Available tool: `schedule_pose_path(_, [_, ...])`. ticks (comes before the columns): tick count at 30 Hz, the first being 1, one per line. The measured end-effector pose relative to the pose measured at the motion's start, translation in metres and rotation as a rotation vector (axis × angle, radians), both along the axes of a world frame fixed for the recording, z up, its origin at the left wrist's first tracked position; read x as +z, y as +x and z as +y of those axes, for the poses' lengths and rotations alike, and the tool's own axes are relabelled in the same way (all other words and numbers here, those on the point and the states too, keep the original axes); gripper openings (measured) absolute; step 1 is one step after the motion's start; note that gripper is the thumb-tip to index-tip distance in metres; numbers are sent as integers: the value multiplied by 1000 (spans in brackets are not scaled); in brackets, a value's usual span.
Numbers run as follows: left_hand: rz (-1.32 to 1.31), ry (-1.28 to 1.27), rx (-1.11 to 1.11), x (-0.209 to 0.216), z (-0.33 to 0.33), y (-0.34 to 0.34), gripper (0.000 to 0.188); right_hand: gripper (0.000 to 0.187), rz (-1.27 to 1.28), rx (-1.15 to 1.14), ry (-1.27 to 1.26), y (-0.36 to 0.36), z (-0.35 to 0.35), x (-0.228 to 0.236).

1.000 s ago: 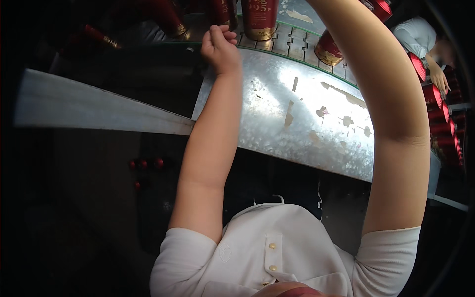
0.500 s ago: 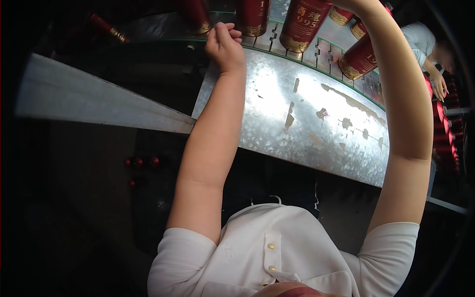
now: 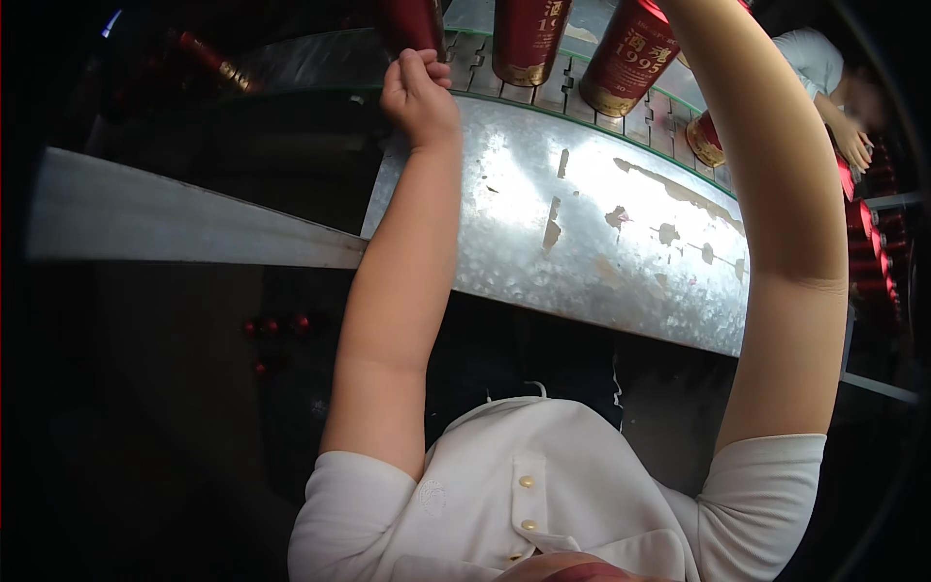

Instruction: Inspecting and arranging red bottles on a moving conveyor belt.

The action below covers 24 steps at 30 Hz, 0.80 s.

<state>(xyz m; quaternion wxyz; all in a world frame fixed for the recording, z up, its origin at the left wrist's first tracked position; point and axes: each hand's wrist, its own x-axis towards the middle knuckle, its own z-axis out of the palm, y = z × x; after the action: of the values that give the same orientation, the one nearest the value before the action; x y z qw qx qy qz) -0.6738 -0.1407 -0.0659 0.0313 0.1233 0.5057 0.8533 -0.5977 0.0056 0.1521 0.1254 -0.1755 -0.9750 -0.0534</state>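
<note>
My left hand [image 3: 421, 100] is closed, its fingers curled in with nothing visible in them. It is over the near edge of a slatted conveyor [image 3: 470, 68], just in front of the base of a dark red canister [image 3: 407, 21]. To its right on the belt stand two red canisters with gold bases, one nearer [image 3: 529, 44] and one farther right [image 3: 628, 58]. My right arm [image 3: 790, 194] reaches up past the top edge, so my right hand is out of the picture. Partly behind that arm is another red canister [image 3: 705, 141].
A worn metal sheet [image 3: 601, 223] slopes along the belt's near side. From its left runs a metal beam [image 3: 184, 218]. At the far right are a co-worker's hand [image 3: 853, 144] and several red canisters [image 3: 873, 262]. A red-and-gold piece [image 3: 213, 60] lies far left.
The canisters have shifted right along the belt. My left hand stays closed near the belt's edge. My right hand has passed out at the top, and its arm covers more of the rightmost canister.
</note>
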Motion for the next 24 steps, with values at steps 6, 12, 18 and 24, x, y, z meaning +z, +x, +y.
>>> schedule_pose_path(6, [-13, 55, -17, 2, 1, 2, 34, 41, 28, -136, 77, 26, -6, 2])
schedule_pose_path(12, [-4, 24, -6, 0, -4, 3, 35, 45, -64, -279, -47, 49, -24, 15])
schedule_pose_path(18, [3, -26, 12, -2, -3, 3, 36, 48, 14, -247, -22, 50, -40, 21])
schedule_pose_path(24, [-14, -9, 12, -5, -9, -4, 35, 49, 124, 28, -241, 9, -38, -7])
